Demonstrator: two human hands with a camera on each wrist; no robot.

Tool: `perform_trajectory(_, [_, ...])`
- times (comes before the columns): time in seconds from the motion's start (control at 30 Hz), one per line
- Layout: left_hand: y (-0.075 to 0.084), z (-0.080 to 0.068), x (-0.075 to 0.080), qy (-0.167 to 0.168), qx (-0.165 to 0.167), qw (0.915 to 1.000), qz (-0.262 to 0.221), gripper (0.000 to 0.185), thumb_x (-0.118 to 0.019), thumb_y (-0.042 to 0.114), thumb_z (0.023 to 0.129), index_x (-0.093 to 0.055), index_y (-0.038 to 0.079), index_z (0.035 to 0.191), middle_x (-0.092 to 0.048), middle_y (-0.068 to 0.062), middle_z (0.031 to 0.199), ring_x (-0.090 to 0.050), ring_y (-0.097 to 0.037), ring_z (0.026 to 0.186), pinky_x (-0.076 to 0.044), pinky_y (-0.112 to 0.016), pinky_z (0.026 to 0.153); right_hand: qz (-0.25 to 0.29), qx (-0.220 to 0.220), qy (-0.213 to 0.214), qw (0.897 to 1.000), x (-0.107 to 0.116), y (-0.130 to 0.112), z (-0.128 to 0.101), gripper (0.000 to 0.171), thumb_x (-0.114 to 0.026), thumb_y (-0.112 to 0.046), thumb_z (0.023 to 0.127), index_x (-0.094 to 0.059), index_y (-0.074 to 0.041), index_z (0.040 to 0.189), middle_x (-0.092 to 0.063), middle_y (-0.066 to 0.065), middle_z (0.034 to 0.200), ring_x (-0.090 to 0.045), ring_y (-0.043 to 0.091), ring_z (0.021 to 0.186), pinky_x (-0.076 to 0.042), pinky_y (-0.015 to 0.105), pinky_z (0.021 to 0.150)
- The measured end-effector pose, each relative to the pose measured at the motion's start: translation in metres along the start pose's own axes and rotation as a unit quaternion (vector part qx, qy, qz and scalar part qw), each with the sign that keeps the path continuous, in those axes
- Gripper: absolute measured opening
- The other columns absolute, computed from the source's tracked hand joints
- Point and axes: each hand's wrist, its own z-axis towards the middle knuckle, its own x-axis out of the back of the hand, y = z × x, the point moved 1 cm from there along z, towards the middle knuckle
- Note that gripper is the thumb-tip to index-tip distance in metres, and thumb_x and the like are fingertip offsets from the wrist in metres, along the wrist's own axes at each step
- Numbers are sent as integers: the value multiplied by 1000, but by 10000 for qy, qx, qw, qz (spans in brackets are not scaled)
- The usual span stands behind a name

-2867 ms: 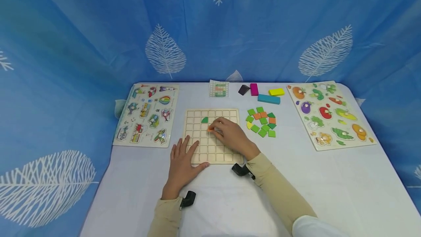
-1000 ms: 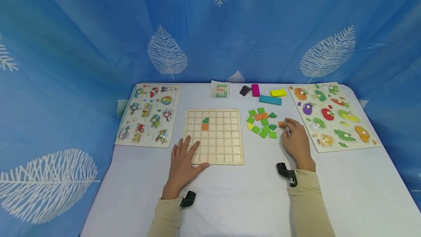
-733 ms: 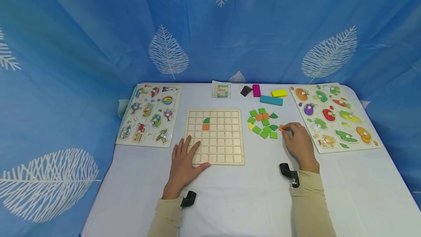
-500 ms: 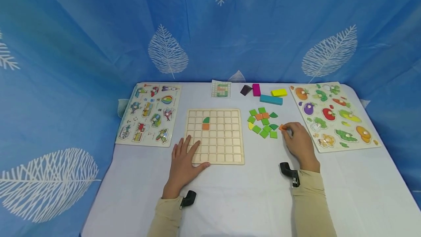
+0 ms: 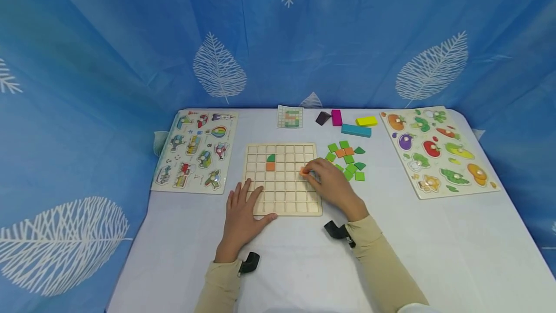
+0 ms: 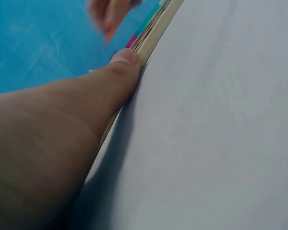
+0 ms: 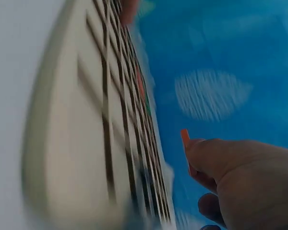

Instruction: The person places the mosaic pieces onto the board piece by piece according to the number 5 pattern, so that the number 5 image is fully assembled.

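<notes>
A wooden grid board [image 5: 282, 197] lies at the table's middle, with a dark green quarter-round tile [image 5: 271, 158] and an orange square tile [image 5: 270, 166] set in its cells. My right hand [image 5: 330, 182] hovers over the board's right side and pinches another orange tile [image 5: 303, 171] [image 7: 184, 137] at its fingertips. My left hand [image 5: 241, 209] lies flat on the board's lower left corner, thumb [image 6: 120, 67] against the board's edge [image 6: 153, 33]. A heap of green and orange tiles [image 5: 347, 156] sits just right of the board.
A vehicle peg puzzle [image 5: 195, 151] lies at the left and a vegetable peg puzzle [image 5: 438, 151] at the right. A small pattern card [image 5: 290, 117] and black, magenta, teal and yellow blocks [image 5: 345, 122] sit at the back. Blue leaf-print cloth surrounds the white table [image 5: 456, 245].
My right hand picked an orange tile from the heap's right edge and carried it left over the board. Earlier it set the first orange tile under the green one. The left hand stayed put.
</notes>
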Motion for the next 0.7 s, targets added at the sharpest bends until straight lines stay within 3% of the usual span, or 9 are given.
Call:
perform_trajectory(0.1, [1,-1,1,49,-4,10000,-21,88,-75,65,81,-49,18,150,-23,-14,169,-14,-41,157,-12,-62,126,-22,514,-365,9980,-21,-27,17,13,-68,-25,99,-73,-16,108,-69,3,119,-66,21,112,-58,40,94])
perform_trajectory(0.23, [2,-1,-1,89,-27,9999,-96,86,-74,65,82,-50,18,149,-25,-14,169,-16,-42,157,-13,-64,125,-165,770,-575,9952,-40,-48,33,13,-68,-27,100,-74,-19,108,-69,0,116,-67,19,109,-59,38,90])
perform_trajectory(0.7, [5,-2,-1,56,120,9999,-50,84,-74,65,82,-50,19,148,-23,-13,169,-13,-40,158,-12,-62,125,-579,1035,-500,9917,-61,-52,46,14,-69,-27,99,-78,-20,107,-72,-5,112,-67,15,103,-59,32,87])
